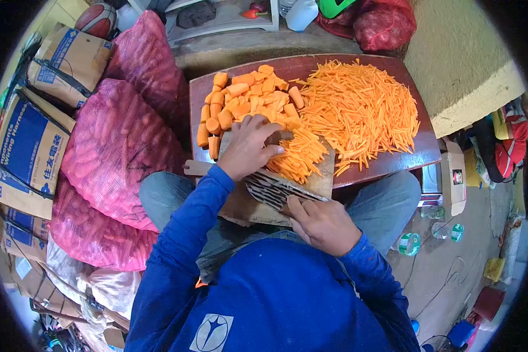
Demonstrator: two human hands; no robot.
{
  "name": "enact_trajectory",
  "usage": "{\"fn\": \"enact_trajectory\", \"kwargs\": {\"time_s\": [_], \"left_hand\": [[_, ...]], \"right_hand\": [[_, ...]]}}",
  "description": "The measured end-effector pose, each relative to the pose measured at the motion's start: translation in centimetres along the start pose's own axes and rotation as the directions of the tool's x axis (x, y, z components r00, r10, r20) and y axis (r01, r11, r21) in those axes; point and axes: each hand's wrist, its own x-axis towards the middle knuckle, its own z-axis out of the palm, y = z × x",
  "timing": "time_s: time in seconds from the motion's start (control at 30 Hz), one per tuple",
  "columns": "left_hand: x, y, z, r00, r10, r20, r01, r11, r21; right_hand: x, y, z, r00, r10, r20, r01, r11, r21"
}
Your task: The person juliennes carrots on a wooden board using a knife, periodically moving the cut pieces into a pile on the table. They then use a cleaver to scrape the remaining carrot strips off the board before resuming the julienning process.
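My right hand (325,226) is closed around the handle of a broad knife (276,192), its blade pointing left over the wooden cutting board (246,206) across my lap. Bent over the board's far edge, my left hand (249,144) has its fingers and thumb curled around carrot pieces; its fingertips are partly hidden. Beside that hand lies a small heap of cut carrot strips (302,157) on the board. Chunks and slabs of peeled carrot (249,92) sit beyond it on the dark red table (387,167). A large mound of carrot strips (364,111) covers the table's right side.
Pink mesh sacks (120,152) full of produce stand close on my left, with cardboard boxes (26,152) behind them. A concrete block (463,70) rises at the far right. Plastic bottles (408,243) lie on the floor by my right knee.
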Motion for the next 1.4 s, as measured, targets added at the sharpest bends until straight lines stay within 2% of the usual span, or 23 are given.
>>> {"fn": "enact_trajectory", "kwargs": {"time_s": [0.07, 0.17, 0.23, 0.3, 0.37, 0.43, 0.47, 0.53, 0.57, 0.63, 0.7, 0.77, 0.87, 0.97, 1.07, 1.13, 1.17, 1.23, 1.27, 1.3, 1.33, 1.37, 1.4], "left_hand": [[0.7, -1.3, 0.4, 0.996, -0.017, -0.091, 0.015, 1.0, -0.024], [2.9, -2.8, 0.8, 0.99, -0.019, -0.139, 0.017, 1.0, -0.016], [5.1, -3.0, 0.5, 0.987, -0.004, -0.161, 0.01, 0.999, 0.039], [7.8, -3.5, 0.2, 0.992, -0.082, -0.098, 0.09, 0.993, 0.077], [10.6, -5.2, 1.0, 0.987, -0.045, -0.154, 0.062, 0.992, 0.109], [13.2, -6.5, 1.5, 0.982, -0.088, -0.167, 0.134, 0.949, 0.286], [14.4, -7.3, 1.7, 0.982, -0.081, -0.17, 0.128, 0.95, 0.286], [16.0, -8.6, 2.4, 0.977, -0.196, -0.084, 0.213, 0.909, 0.359], [16.3, -9.0, 2.5, 0.978, -0.191, -0.086, 0.209, 0.91, 0.359], [16.6, -8.8, 2.3, 0.968, -0.249, 0.03, 0.231, 0.932, 0.278], [16.5, -8.3, 2.6, 0.972, -0.234, 0.03, 0.212, 0.922, 0.325], [16.0, -7.9, 2.8, 0.973, -0.228, 0.035, 0.2, 0.907, 0.37], [15.5, -8.4, 2.9, 0.987, -0.152, -0.055, 0.161, 0.913, 0.374], [14.7, -8.2, 2.0, 0.985, -0.156, -0.069, 0.17, 0.928, 0.331], [12.8, -8.3, 1.4, 0.982, -0.075, -0.171, 0.118, 0.958, 0.26], [10.3, -7.4, 0.7, 0.899, 0.112, -0.424, -0.034, 0.982, 0.188], [8.7, -6.9, 0.3, 0.9, 0.105, -0.424, -0.027, 0.982, 0.187], [4.7, -5.5, -0.6, 0.832, 0.148, -0.535, -0.125, 0.989, 0.079], [2.2, -4.7, -1.2, 0.862, 0.116, -0.493, -0.088, 0.993, 0.079], [-0.5, -3.7, -1.5, 0.889, 0.081, -0.45, -0.049, 0.995, 0.082], [-3.0, -2.6, -1.1, 0.892, 0.089, -0.442, -0.044, 0.993, 0.112], [-5.5, -1.6, -0.7, 0.896, 0.096, -0.434, -0.038, 0.989, 0.142], [-7.5, -0.5, -0.4, 0.899, 0.106, -0.424, -0.079, 0.993, 0.083]], "right_hand": [[-0.5, -0.1, 0.3, 1.0, 0.005, -0.001, -0.005, 0.999, 0.045], [-1.0, -0.3, 0.7, 1.0, 0.002, -0.01, -0.001, 0.995, 0.096], [-1.3, -0.6, 1.0, 0.998, -0.014, -0.061, 0.022, 0.991, 0.13], [-1.7, -0.8, 1.2, 0.998, -0.001, -0.061, 0.01, 0.989, 0.145], [-1.9, -0.8, 1.3, 0.998, 0.011, -0.063, -0.001, 0.988, 0.155], [-2.2, -0.8, 1.3, 0.997, 0.026, -0.068, -0.014, 0.984, 0.175], [-2.3, -0.8, 1.2, 0.997, 0.029, -0.073, -0.016, 0.985, 0.17], [-2.4, -0.9, 0.8, 0.995, 0.06, -0.084, -0.046, 0.985, 0.166], [-2.6, -0.9, 0.8, 0.994, 0.063, -0.087, -0.048, 0.986, 0.163], [-2.8, -0.7, 1.0, 0.988, 0.072, -0.138, -0.051, 0.987, 0.15], [-2.8, -0.4, 0.7, 0.986, 0.076, -0.147, -0.053, 0.987, 0.154], [-2.9, -0.4, 0.7, 0.986, 0.078, -0.148, -0.053, 0.985, 0.164], [-2.8, -0.3, 1.0, 0.988, 0.082, -0.132, -0.059, 0.984, 0.171], [-2.8, -0.5, 1.2, 0.99, 0.101, -0.097, -0.083, 0.98, 0.18], [-2.7, -0.7, 1.2, 0.984, 0.111, -0.138, -0.081, 0.975, 0.207], [-2.9, -0.7, 0.6, 0.976, 0.212, -0.049, -0.189, 0.938, 0.291], [-3.0, -0.6, 0.6, 0.977, 0.208, -0.044, -0.186, 0.937, 0.294], [-3.2, -0.3, 0.6, 0.951, 0.308, -0.042, -0.249, 0.836, 0.488], [-3.2, -0.2, 0.3, 0.951, 0.307, -0.033, -0.252, 0.833, 0.492], [-3.0, -0.1, -0.1, 0.934, 0.356, 0.017, -0.302, 0.765, 0.569], [-2.9, 0.0, -0.4, 0.915, 0.396, 0.072, -0.348, 0.687, 0.638], [-2.8, 0.1, -0.4, 0.918, 0.389, 0.085, -0.349, 0.683, 0.641], [-2.8, 0.3, -0.4, 0.908, 0.404, 0.109, -0.369, 0.651, 0.663]]}}
